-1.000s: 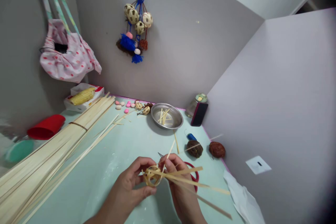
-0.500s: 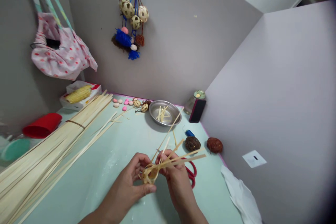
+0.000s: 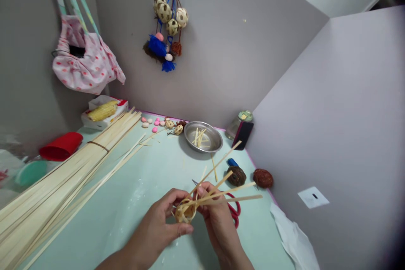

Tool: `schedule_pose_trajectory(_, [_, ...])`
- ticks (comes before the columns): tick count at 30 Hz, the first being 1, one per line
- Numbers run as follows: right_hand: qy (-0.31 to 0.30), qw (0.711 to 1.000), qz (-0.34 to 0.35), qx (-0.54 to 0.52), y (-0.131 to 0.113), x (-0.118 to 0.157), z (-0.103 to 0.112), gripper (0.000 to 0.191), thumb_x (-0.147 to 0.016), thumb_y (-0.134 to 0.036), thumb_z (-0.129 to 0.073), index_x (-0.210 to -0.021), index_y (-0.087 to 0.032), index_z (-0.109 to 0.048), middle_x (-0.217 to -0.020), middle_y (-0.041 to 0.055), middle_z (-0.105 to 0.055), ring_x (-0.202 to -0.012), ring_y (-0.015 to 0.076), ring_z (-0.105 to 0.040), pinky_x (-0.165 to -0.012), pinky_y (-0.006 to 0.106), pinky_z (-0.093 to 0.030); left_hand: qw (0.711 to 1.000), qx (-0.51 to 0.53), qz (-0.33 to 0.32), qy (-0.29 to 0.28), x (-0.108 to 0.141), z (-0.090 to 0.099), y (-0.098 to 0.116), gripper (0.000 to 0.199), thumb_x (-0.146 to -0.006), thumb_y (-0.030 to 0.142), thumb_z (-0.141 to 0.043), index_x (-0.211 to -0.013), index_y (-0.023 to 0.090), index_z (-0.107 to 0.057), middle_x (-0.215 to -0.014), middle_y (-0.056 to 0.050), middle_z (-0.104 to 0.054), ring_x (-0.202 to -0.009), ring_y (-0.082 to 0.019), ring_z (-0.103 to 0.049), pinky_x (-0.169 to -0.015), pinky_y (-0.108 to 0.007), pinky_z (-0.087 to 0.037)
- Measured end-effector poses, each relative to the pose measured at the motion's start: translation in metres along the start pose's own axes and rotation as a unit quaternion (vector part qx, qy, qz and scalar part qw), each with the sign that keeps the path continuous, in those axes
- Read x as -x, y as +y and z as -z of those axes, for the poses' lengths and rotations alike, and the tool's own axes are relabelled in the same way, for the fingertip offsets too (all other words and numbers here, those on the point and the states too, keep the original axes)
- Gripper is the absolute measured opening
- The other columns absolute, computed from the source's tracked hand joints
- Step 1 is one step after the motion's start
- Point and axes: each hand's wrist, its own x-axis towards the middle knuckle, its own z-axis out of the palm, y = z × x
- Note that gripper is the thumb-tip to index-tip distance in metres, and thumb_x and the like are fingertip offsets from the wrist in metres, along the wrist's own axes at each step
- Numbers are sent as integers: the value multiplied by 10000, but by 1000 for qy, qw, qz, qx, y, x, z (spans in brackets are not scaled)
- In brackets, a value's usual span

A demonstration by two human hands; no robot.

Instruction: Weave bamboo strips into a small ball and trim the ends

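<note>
Centrally, in the near part of the pale green table (image 3: 152, 168), a small, unfinished woven ball (image 3: 180, 216) is held up between two bare hands. The left hand (image 3: 158, 221) grips it from the left, fingers curled over the upper side and thumb along the lower side. The right hand (image 3: 217, 213) is at the ball's right edge, thumb and forefinger pinching at the base of the loose strips (image 3: 248, 198); its other fingers are folded and partly hidden. The strips fan out to the right from the ball, their far ends free. Red-handled scissors (image 3: 238, 209) lie beside and partly behind the right hand. Farther back, a metal bowl (image 3: 217, 144) contains short cut pieces (image 3: 198, 137); to its right front lie a blue spool (image 3: 232, 162), a dark brown yarn ball (image 3: 236, 176) and a reddish-brown yarn ball (image 3: 263, 178). A tied bundle of long strips (image 3: 79, 164) runs along the left side.
</note>
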Motion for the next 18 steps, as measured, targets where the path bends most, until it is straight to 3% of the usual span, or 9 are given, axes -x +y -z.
schedule_pose_trajectory(4, [3, 1000, -15, -14, -3, 1, -1, 307, -681, -397, -821, -667, -168, -617, -631, -19, -584, -592, 126, -558, -575, 231, -453, 999, 30, 1, -23, -4, 2, -9, 387, -635, 109, -778, -987, 239, -683, -908, 6, -709, -876, -203, -618, -805, -273, -462])
schedule_pose_trajectory(8, [8, 1000, 12, -10, -4, 2, 1, 267, -705, -374, -799, -667, -174, -626, -609, -21, -599, -557, 120, -535, -562, 236, -437, 994, 84, 6, -74, -8, 6, -18, 497, -612, 387, -866, -1032, 227, -652, -972, -39, -705, -847, -205, -626, -788, -305, -476])
schedule_pose_trajectory(11, [14, 999, 43, 19, -2, 3, 3, 244, -761, -354, -761, -678, -174, -618, -608, -18, -611, -569, 119, -528, -582, 238, -431, 992, 90, 22, -91, -8, 8, -18, 538, -692, 571, -766, -1072, 222, -615, -1061, -85, -676, -846, -213, -640, -733, -329, -509])
schedule_pose_trajectory(18, [16, 991, 71, 113, -1, 4, 2, 255, -821, -365, -706, -696, -174, -594, -593, -20, -595, -582, 126, -525, -603, 244, -423, 992, 98, 53, -55, 0, 4, 1, 314, -843, 434, -667, -1059, 208, -645, -1103, -94, -684, -924, -230, -647, -785, -359, -545])
